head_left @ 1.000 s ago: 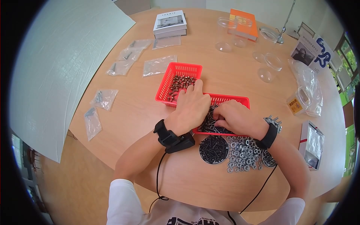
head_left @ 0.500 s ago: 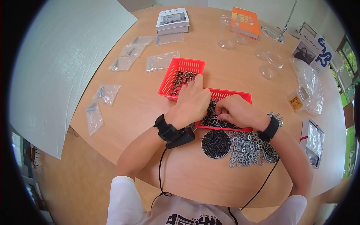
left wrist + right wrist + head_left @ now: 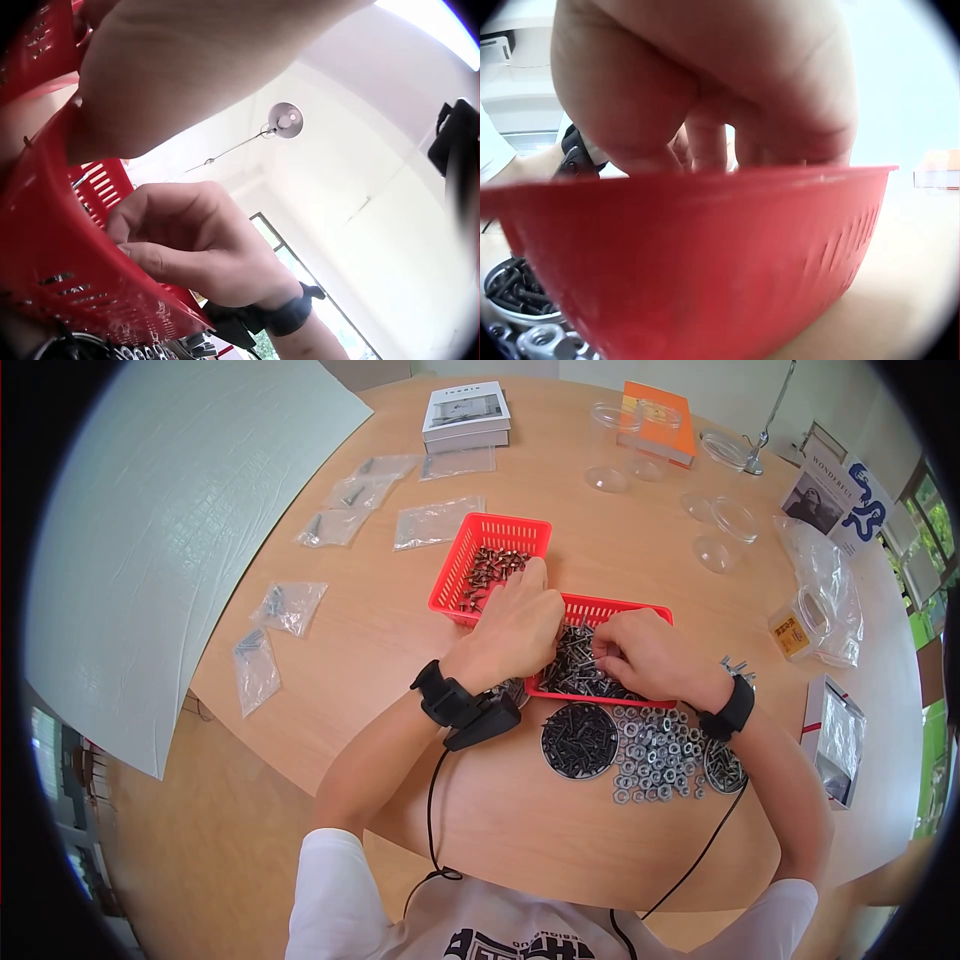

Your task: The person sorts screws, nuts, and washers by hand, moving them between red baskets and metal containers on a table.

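Note:
Two red baskets meet at an angle in the head view. The left basket (image 3: 455, 565) has brownish screws (image 3: 492, 568); the right basket (image 3: 625, 603) has dark and silvery screws (image 3: 575, 665). My left hand (image 3: 512, 628) lies across their meeting corner, fingers curled over the rim, thumb hidden. Inside the right basket, my right hand (image 3: 655, 655) pinches at the screws with thumb and fingertips together; the exact pieces are hidden. The left wrist view shows the right hand (image 3: 199, 240) bent behind a red rim; in the right wrist view a basket wall (image 3: 705, 255) covers its fingertips.
Below the baskets are a round dish of black screws (image 3: 579, 741), loose nuts (image 3: 655, 755) and another screw dish (image 3: 724, 768). Plastic bags (image 3: 290, 607) lie left, books (image 3: 466, 415) at the back. Clear jars (image 3: 712, 552) and an open box (image 3: 833, 740) stand right.
My right hand has shifted slightly right and lifted a little from deeper among the screws, uncovering more of them. The left hand keeps its place over the basket corner.

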### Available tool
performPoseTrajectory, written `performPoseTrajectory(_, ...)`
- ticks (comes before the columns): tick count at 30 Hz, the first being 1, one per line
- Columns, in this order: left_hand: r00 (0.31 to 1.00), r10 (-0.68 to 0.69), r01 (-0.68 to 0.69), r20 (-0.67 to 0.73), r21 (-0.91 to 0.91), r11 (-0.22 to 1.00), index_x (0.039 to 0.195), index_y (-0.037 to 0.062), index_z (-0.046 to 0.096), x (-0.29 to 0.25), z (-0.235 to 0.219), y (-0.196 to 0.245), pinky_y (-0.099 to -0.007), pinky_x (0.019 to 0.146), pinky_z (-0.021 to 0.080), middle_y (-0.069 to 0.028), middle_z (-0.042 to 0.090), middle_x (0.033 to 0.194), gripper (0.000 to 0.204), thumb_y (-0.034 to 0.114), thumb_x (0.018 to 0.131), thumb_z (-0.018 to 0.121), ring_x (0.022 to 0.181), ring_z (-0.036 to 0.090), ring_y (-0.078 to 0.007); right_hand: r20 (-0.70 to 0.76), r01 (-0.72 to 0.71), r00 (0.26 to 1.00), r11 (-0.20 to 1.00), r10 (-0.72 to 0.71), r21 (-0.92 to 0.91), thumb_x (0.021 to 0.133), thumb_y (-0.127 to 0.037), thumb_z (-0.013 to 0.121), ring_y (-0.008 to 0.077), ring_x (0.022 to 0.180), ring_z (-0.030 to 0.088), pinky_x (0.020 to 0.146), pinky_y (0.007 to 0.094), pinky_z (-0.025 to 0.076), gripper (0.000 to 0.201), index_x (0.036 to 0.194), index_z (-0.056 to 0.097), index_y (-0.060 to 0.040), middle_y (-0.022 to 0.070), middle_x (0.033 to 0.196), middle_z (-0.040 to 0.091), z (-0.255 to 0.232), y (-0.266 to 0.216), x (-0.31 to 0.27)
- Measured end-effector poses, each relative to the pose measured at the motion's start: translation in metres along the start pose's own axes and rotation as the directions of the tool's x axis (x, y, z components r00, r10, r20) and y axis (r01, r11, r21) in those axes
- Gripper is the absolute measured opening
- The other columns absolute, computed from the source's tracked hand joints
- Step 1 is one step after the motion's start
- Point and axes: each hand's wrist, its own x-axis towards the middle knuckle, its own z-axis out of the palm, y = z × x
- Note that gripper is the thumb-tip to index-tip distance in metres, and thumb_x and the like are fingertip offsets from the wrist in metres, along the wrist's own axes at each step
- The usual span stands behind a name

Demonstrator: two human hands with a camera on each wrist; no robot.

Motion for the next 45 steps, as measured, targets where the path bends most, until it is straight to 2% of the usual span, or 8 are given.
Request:
performPoseTrajectory(6,0.979,0.205,-0.205,-0.019,-0.016,0.979,0.087,0.0007,0.072,-0.006,-0.014,0.001,-0.0421,0.08,0.048,-0.0131,0.058,0.099,0.01,0.002,0.078,0.073,0.096,0.058,-0.0317,-0.054,-0.176,0.984,0.964,0.169,-0.2,0.08,-0.002,0.059,0.0396,0.089,0.066,0.079,0.0482,0.054,0.01,0.086,0.067,0.0003,0.0202,0.09,0.068,-0.018,-0.012,-0.008)
performPoseTrajectory(10,0.969,0.222,-0.22,0.11,-0.029,0.975,0.091,0.0001,0.067,0.002,-0.026,0.006,-0.0448,0.079,0.048,-0.0163,0.067,0.089,0.009,0.004,0.084,0.069,0.092,0.063,-0.0337,-0.017,-0.073,0.997,0.984,0.071,-0.165,0.084,-0.004,0.063,0.0373,0.095,0.066,0.084,0.0465,0.053,0.011,0.093,0.069,-0.001,0.0176,0.095,0.068,-0.021,-0.023,-0.004)
performPoseTrajectory(15,0.991,0.127,-0.131,-0.042,-0.12,0.984,0.09,-0.002,0.064,0.008,-0.042,0.008,-0.0463,0.077,0.05,-0.0187,0.068,0.085,0.007,0.004,0.087,0.065,0.087,0.065,-0.0373,0.138,0.134,0.983,0.987,-0.121,-0.09,0.087,-0.01,0.068,0.0345,0.1,0.064,0.089,0.0451,0.051,0.02,0.106,0.072,-0.0037,0.0152,0.099,0.067,-0.007,-0.023,0.01)
performPoseTrajectory(21,0.998,0.052,-0.056,-0.024,-0.18,0.982,0.095,-0.0036,0.064,0.0,-0.055,0.005,-0.0441,0.077,0.051,-0.0196,0.068,0.087,0.011,0.005,0.088,0.064,0.088,0.065,-0.0363,0.185,0.09,0.98,0.989,-0.068,-0.115,0.087,-0.01,0.07,0.0345,0.1,0.064,0.087,0.0452,0.052,0.018,0.103,0.072,-0.0043,0.0152,0.1,0.067,0.011,-0.017,0.027)
performPoseTrajectory(31,0.957,0.227,-0.273,-0.182,-0.296,0.915,0.09,0.0016,0.066,-0.045,-0.048,0.026,-0.041,0.076,0.05,-0.0107,0.058,0.089,0.007,0.004,0.085,0.07,0.086,0.061,-0.0309,-0.039,0.194,0.98,0.98,-0.196,-0.051,0.085,-0.008,0.069,0.0349,0.092,0.065,0.078,0.046,0.053,0.012,0.094,0.065,-0.0009,0.0159,0.093,0.065,-0.006,-0.025,0.008)
performPoseTrajectory(33,0.933,0.317,-0.353,-0.173,-0.255,0.9,0.089,0.0034,0.067,-0.057,-0.039,0.031,-0.0399,0.075,0.049,-0.0096,0.056,0.09,0.009,0.006,0.082,0.072,0.085,0.06,-0.0292,-0.126,0.213,0.969,0.977,-0.211,0.003,0.084,-0.007,0.07,0.0358,0.088,0.064,0.075,0.0459,0.052,0.013,0.093,0.062,-0.0001,0.0166,0.088,0.064,-0.018,-0.029,-0.004)
performPoseTrajectory(39,0.833,0.536,-0.542,-0.135,-0.008,0.84,0.09,0.0064,0.067,-0.084,-0.007,0.05,-0.0333,0.077,0.043,-0.0023,0.056,0.09,0.019,0.011,0.071,0.068,0.091,0.055,-0.0201,-0.075,0.046,0.997,0.989,-0.036,0.138,0.084,-0.006,0.07,0.0357,0.076,0.063,0.069,0.0433,0.05,0.011,0.089,0.062,-0.0016,0.0144,0.077,0.062,-0.041,-0.063,-0.055)
performPoseTrajectory(45,0.761,0.646,-0.635,-0.064,0.134,0.761,0.088,0.0075,0.068,-0.094,0.013,0.051,-0.0329,0.078,0.042,-0.0021,0.057,0.089,0.015,0.011,0.073,0.066,0.09,0.054,-0.0197,0.001,-0.005,1.0,1.0,0.005,0.013,0.084,-0.007,0.072,0.034,0.076,0.065,0.067,0.042,0.052,0.011,0.091,0.065,-0.002,0.0136,0.081,0.066,-0.007,-0.065,-0.087)
